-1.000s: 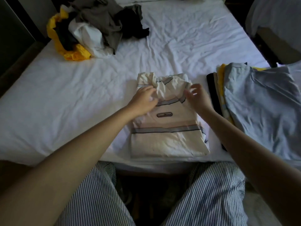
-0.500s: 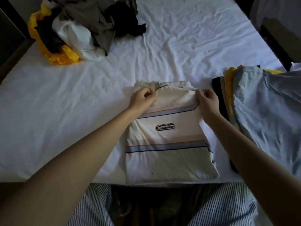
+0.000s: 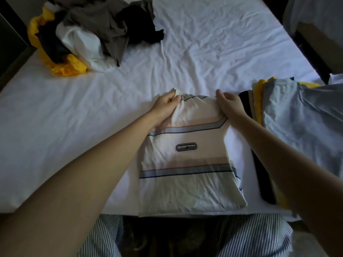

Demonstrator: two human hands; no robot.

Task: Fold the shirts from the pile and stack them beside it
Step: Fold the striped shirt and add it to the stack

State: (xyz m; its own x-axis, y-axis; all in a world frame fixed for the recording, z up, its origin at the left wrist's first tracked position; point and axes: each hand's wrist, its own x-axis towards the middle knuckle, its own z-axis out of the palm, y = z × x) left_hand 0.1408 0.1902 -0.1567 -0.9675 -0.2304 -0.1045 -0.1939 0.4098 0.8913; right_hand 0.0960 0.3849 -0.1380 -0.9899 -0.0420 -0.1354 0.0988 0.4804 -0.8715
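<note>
At the far edge of the striped shirt (image 3: 185,164), left hand (image 3: 164,106) and right hand (image 3: 230,106) pinch its corners, folded stack (image 3: 297,117) just right.

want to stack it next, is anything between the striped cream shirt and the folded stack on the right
Nothing visible does. The left hand and right hand grip the cream shirt at its far edge; only a strip of bare sheet separates it from the folded stack.

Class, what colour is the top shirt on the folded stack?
Top shirt: pale blue, head view.
</note>
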